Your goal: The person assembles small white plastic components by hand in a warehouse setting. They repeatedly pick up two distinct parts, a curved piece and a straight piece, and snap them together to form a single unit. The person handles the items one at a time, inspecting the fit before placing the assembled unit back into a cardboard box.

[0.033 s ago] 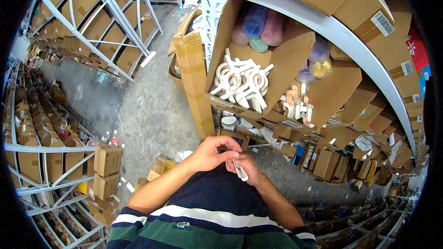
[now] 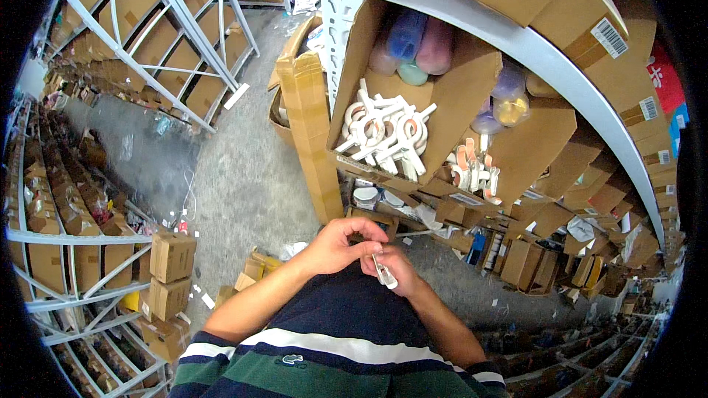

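My hands meet in front of my waist. My right hand (image 2: 398,268) is curled around a slim white clip-like piece (image 2: 385,273) whose rounded end points down towards me. Thumb and forefinger of my left hand (image 2: 348,246) are pinched together at the upper end of that piece, against the right fingertips; what they grip there is hidden. Ahead of the hands, an open cardboard box (image 2: 457,88) on the shelf holds a pile of white clips (image 2: 389,131) with round jaws. Orange-lined white clips (image 2: 472,168) lie in the box to its right.
Rolled coloured bundles (image 2: 410,35) sit at the back of the box. A grey shelf beam (image 2: 509,11) curves above it, and a tall taped carton (image 2: 311,133) stands left. Stacked small cartons (image 2: 171,256) and racks (image 2: 81,239) line the left side, beyond the grey floor (image 2: 236,155).
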`<action>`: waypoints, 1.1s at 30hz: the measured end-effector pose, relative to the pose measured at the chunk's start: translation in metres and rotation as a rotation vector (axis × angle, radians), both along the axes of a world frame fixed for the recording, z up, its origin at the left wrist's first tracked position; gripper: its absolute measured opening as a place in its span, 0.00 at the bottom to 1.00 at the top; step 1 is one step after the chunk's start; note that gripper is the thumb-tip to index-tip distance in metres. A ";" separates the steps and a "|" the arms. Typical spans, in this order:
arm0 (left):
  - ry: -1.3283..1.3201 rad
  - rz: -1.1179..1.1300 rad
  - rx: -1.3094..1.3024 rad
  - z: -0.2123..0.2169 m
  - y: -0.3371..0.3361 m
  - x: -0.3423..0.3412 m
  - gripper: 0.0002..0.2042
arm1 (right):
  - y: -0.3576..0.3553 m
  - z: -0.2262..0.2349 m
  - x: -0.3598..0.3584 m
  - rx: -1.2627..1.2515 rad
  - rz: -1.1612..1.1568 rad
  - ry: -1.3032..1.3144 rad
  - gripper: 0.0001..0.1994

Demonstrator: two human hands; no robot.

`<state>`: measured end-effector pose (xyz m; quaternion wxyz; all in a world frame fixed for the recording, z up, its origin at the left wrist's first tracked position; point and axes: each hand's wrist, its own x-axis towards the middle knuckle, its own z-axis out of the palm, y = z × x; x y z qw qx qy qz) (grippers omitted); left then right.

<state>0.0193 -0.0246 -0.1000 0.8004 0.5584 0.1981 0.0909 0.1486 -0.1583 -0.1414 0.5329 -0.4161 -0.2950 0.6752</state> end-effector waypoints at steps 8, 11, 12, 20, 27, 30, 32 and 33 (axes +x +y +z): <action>-0.334 -0.031 0.396 -0.001 0.015 0.005 0.15 | 0.018 0.039 0.013 -0.061 -0.085 0.025 0.15; -0.323 0.016 0.289 0.028 0.011 0.010 0.12 | 0.022 0.056 0.016 -0.040 -0.115 0.079 0.14; -0.302 0.040 0.228 0.039 0.009 0.011 0.11 | 0.024 0.060 0.016 -0.037 -0.129 0.095 0.14; -0.427 -0.009 0.618 0.081 0.039 0.019 0.07 | 0.037 0.124 0.023 0.030 -0.050 -0.205 0.15; -0.441 -0.069 0.524 0.087 0.050 0.022 0.07 | 0.042 0.117 0.026 0.000 -0.052 0.031 0.12; -0.441 -0.056 0.470 0.082 0.051 0.021 0.07 | 0.043 0.126 0.017 -0.061 -0.162 0.168 0.11; -0.470 -0.026 0.504 0.072 0.054 0.023 0.08 | 0.046 0.129 0.013 -0.087 -0.216 0.163 0.10; -0.462 -0.027 0.441 0.069 0.053 0.023 0.08 | 0.046 0.129 0.012 -0.100 -0.244 0.161 0.10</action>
